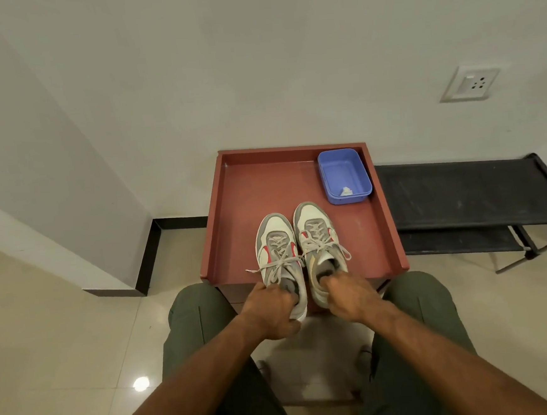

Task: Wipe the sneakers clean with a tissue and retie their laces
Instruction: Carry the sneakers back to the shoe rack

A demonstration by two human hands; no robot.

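Left hand (271, 309) and right hand (348, 296), fingers curled into sneakers' (302, 257) heel openings.

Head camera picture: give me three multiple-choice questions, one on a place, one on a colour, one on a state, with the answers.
1. Where is the tub on the red table?
A. far right corner
B. near left corner
C. on the floor

2. What colour is the tub?
A. green
B. blue
C. yellow

3. What are the hands doing?
A. resting on knees
B. holding a tissue
C. each gripping a sneaker's heel

A: the tub sits there.
B: its walls are blue.
C: left hand grips the left sneaker; right hand the right sneaker.
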